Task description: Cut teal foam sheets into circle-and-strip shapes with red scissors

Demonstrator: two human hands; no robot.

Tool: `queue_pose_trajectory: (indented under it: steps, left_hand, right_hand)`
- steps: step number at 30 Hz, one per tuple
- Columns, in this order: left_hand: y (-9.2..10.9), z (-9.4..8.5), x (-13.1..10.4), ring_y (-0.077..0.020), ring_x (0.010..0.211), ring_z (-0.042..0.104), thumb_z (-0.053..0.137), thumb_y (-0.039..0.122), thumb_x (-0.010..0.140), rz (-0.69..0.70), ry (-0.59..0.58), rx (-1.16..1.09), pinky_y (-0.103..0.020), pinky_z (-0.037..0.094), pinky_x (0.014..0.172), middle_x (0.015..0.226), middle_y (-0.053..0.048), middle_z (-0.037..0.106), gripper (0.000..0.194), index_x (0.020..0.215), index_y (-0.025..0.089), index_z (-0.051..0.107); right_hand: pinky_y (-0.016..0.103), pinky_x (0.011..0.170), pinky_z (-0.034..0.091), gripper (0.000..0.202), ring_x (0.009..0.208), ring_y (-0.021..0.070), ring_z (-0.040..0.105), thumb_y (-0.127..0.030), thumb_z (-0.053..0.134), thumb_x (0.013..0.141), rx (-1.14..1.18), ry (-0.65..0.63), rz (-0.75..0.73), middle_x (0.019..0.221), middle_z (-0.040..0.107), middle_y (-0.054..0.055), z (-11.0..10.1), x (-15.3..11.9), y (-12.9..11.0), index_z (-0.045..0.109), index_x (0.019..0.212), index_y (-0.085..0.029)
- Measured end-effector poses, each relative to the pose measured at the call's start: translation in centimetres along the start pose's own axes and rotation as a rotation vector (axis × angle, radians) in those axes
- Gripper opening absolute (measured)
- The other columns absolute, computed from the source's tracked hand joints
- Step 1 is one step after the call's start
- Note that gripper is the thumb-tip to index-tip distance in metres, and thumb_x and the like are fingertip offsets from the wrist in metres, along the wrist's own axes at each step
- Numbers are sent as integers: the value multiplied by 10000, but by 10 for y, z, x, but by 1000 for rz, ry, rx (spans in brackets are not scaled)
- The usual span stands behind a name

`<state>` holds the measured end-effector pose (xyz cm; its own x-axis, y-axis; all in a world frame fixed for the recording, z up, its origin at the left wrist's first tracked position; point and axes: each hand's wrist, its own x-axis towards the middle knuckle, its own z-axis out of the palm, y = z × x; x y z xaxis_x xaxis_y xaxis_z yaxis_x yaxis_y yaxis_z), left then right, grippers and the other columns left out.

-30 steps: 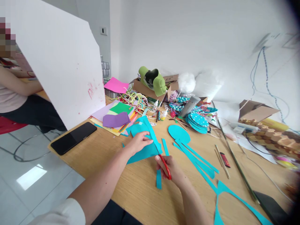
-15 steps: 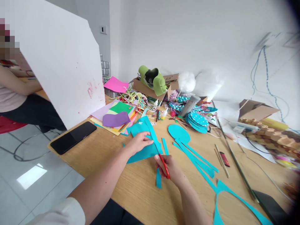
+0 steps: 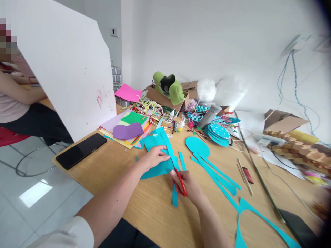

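My left hand [image 3: 154, 157] grips a blue sheet [image 3: 157, 169] by its right part, thumb and fingers near a long strip edge. In my right hand [image 3: 185, 182] are red-handled scissors [image 3: 183, 186], their blades at the sheet's right edge. A narrow blue strip [image 3: 175, 197] hangs or lies just below the scissors; which of the two I cannot tell. Another short strip [image 3: 182, 160] lies right of the blades. Further right rest a blue disc [image 3: 197, 146] and long blue offcuts [image 3: 217, 177].
A black phone [image 3: 81, 151] lies at the table's left edge, near a white board [image 3: 77, 75]. Coloured sheets [image 3: 128, 132], a grey bottle [image 3: 210, 117] and dotted blue discs [image 3: 217, 134] are behind. A long stick [image 3: 254, 168] crosses the right side. A person sits beyond the board.
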<state>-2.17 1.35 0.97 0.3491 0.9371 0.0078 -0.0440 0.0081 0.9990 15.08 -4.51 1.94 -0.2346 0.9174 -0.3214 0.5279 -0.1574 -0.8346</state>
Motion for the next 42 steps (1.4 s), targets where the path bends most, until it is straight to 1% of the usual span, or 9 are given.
queue_pose_trajectory:
  steps: [4, 8, 13, 15, 19, 23, 29, 35, 42]
  left_hand:
    - [-1, 0, 0, -67, 517, 349, 722, 417, 687, -1, 18, -8, -209, 240, 506, 598, 49, 519, 355, 877, 148, 587]
    - [-2, 2, 1, -73, 544, 412, 764, 405, 642, -17, 59, -43, -204, 292, 529, 609, 50, 527, 392, 892, 150, 602]
    - [3, 2, 3, -88, 574, 502, 738, 473, 655, -56, 210, -189, -220, 388, 540, 666, 30, 550, 386, 833, 163, 593]
    - [3, 1, 3, -101, 585, 529, 738, 487, 643, -59, 242, -218, -225, 406, 525, 669, 23, 553, 384, 780, 166, 579]
    - [1, -1, 4, -81, 505, 487, 732, 477, 640, -64, 212, -202, -216, 398, 500, 570, 55, 509, 373, 699, 175, 521]
    - [0, 0, 3, -83, 489, 490, 717, 463, 659, -85, 213, -174, -214, 391, 492, 541, 60, 511, 360, 704, 181, 497]
    - [6, 2, 1, -89, 485, 503, 711, 426, 662, -127, 218, -151, -211, 385, 471, 538, 55, 520, 328, 693, 182, 495]
    - [8, 3, 0, -91, 473, 505, 686, 361, 678, -157, 201, -144, -213, 392, 463, 525, 52, 519, 266, 675, 177, 494]
    - [8, 2, 0, -94, 488, 522, 659, 331, 708, -169, 183, -137, -216, 405, 481, 546, 34, 544, 227, 666, 170, 505]
  right_hand:
    - [238, 368, 320, 606, 319, 100, 433, -755, 486, 726, 10, -9, 2, 385, 501, 10, -1, 1, 1, 525, 530, -183]
    - [240, 361, 316, 585, 316, 107, 437, -734, 536, 711, 27, -4, 17, 373, 501, 17, -2, 3, 3, 533, 516, -183]
    - [219, 352, 315, 611, 302, 87, 421, -750, 495, 727, 13, -33, 29, 363, 493, 1, -2, 0, 2, 547, 527, -175]
    - [211, 354, 320, 616, 304, 83, 427, -750, 496, 726, 2, -62, 30, 367, 497, -5, -2, -2, 0, 555, 536, -167]
    - [207, 362, 328, 611, 317, 79, 439, -742, 508, 728, -1, -78, 28, 386, 501, -12, 0, -3, -2, 564, 556, -159]
    - [213, 358, 314, 596, 320, 83, 441, -738, 521, 722, -1, -68, 29, 402, 512, -4, 0, -4, -3, 557, 571, -162]
    - [218, 367, 307, 578, 359, 94, 463, -731, 618, 640, 0, -87, -22, 433, 533, 18, -2, -3, 0, 458, 502, -192]
    - [231, 371, 308, 614, 345, 94, 440, -771, 583, 636, -27, -87, -36, 419, 533, 32, -3, -3, 0, 468, 472, -191]
    - [234, 377, 300, 649, 345, 95, 442, -810, 537, 638, -22, -92, -43, 408, 529, 43, -2, -2, 3, 476, 455, -190]
